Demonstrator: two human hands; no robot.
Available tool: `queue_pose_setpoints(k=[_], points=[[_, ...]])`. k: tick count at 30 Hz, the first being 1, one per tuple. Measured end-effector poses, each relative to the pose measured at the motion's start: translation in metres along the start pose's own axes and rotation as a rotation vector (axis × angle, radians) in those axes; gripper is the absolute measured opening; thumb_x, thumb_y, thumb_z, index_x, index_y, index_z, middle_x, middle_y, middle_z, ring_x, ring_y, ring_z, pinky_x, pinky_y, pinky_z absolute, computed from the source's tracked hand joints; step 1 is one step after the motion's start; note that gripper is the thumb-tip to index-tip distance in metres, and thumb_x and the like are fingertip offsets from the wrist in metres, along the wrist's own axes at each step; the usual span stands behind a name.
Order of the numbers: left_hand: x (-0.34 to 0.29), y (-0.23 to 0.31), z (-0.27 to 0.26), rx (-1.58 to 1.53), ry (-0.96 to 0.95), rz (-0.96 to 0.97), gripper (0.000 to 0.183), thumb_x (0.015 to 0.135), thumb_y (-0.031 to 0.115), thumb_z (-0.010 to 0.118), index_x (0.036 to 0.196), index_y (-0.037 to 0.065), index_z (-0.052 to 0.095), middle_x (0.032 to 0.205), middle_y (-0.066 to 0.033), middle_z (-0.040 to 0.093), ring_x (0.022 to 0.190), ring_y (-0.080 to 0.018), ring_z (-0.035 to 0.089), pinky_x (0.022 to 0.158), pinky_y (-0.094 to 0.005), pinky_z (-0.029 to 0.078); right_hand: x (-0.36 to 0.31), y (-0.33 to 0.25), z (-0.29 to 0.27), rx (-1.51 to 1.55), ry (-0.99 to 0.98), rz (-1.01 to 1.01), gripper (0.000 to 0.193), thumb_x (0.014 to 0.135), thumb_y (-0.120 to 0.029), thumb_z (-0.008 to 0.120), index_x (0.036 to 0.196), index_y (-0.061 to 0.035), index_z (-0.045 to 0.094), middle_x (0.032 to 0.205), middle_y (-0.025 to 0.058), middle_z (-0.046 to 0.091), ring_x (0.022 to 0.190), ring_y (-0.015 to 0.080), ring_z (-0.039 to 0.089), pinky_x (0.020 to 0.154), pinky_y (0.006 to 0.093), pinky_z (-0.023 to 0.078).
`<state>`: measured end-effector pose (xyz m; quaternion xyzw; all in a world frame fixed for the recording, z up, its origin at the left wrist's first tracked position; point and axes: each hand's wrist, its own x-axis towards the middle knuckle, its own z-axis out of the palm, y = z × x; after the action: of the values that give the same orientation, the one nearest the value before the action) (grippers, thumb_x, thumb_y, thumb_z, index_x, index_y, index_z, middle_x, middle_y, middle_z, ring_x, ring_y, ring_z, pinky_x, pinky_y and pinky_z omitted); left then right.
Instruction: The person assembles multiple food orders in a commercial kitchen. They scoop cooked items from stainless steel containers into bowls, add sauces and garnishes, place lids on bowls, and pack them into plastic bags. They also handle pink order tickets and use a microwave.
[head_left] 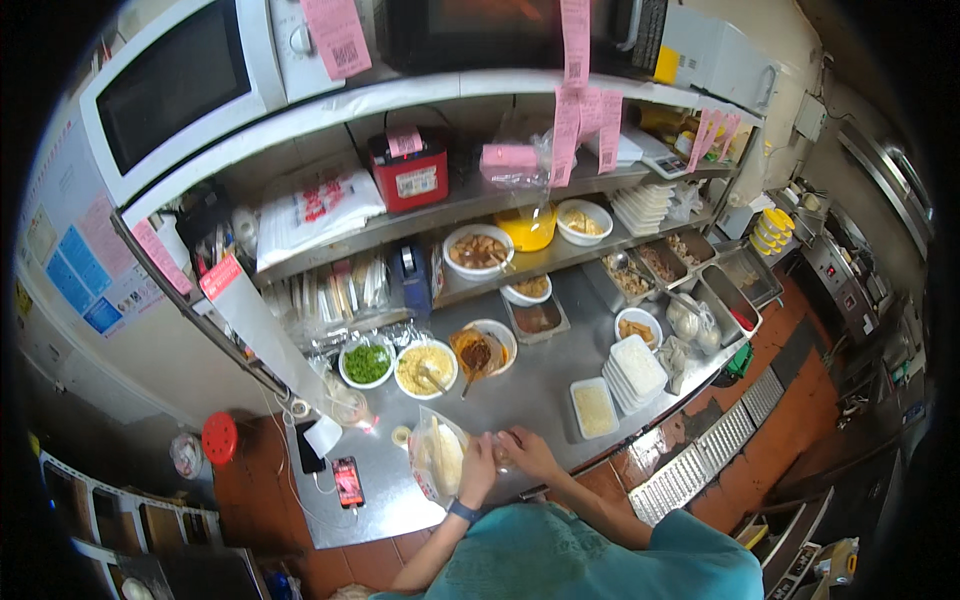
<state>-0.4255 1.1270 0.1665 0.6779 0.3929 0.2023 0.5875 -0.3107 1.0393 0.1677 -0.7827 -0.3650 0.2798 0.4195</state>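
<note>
My left hand [479, 473], with a dark band at the wrist, is closed at the front edge of the steel counter. Close beside it my right hand [528, 455] is closed too, fingertips together. Between them shows something small, clear and brownish, perhaps thin plastic; the fingers hide most of it. Just left of my left hand stands an opened paper-and-plastic bag [424, 462] with pale contents [449, 458] inside. A tape roll [401, 436] lies beyond the bag.
Bowls of chopped greens [366, 363], yellow crumbs [426, 369] and dark sauce [484, 350] stand ahead. Stacked white containers [635, 372] and a rice tub [595, 408] are at the right. A lit phone [347, 482] lies left. A shelf [585, 187] overhangs the counter.
</note>
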Motion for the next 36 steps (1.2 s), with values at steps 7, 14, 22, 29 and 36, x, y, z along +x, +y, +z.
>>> queue_pose_setpoints(k=[7,14,22,29,36], points=[[-0.011,-0.007,0.003,-0.113,-0.043,-0.061,0.035,0.104,0.034,0.050,0.118,0.004,0.062,0.087,-0.0192,0.066,0.082,-0.0265,0.068,0.068,-0.0369,0.053,-0.007,0.033,-0.006,0.513,-0.108,0.053,0.033,0.098,-0.020,0.061,0.126,-0.0016,0.060,0.101,0.0111,0.071,0.094,0.0144,0.066,0.083,0.0314,0.052],[-0.026,0.011,0.012,-0.348,-0.127,-0.035,0.038,0.103,0.023,0.055,0.139,0.010,0.055,0.103,-0.0089,0.067,0.089,-0.0161,0.066,0.071,-0.0277,0.056,-0.020,0.013,-0.042,0.310,0.059,-0.024,0.028,0.092,-0.016,0.071,0.116,-0.0006,0.067,0.102,0.0079,0.069,0.094,0.0140,0.064,0.081,0.0276,0.052],[-0.022,0.003,0.023,-0.498,-0.151,-0.057,0.037,0.104,0.023,0.054,0.138,0.010,0.056,0.099,-0.0037,0.066,0.090,-0.0105,0.063,0.071,-0.0249,0.055,-0.004,0.028,-0.049,0.392,-0.013,-0.012,0.023,0.093,-0.015,0.069,0.110,0.0008,0.068,0.099,0.0067,0.069,0.092,0.0140,0.064,0.078,0.0276,0.051],[-0.014,0.001,0.032,-0.452,-0.091,-0.241,0.035,0.106,0.026,0.047,0.129,0.000,0.056,0.097,-0.0107,0.068,0.085,-0.0182,0.069,0.064,-0.0325,0.060,0.015,0.042,-0.043,0.217,-0.181,0.057,0.036,0.104,-0.030,0.051,0.109,0.0031,0.063,0.093,0.0142,0.068,0.085,0.0205,0.063,0.081,0.0329,0.049],[0.002,0.002,0.030,0.338,0.114,-0.029,0.050,0.105,0.042,0.035,0.116,-0.001,0.057,0.079,-0.0214,0.065,0.052,-0.0273,0.064,0.049,-0.0380,0.051,0.009,0.021,-0.014,-0.031,-0.090,0.059,0.041,0.105,-0.036,0.041,0.112,0.0005,0.059,0.097,0.0289,0.065,0.093,0.0482,0.063,0.078,0.0498,0.048]])
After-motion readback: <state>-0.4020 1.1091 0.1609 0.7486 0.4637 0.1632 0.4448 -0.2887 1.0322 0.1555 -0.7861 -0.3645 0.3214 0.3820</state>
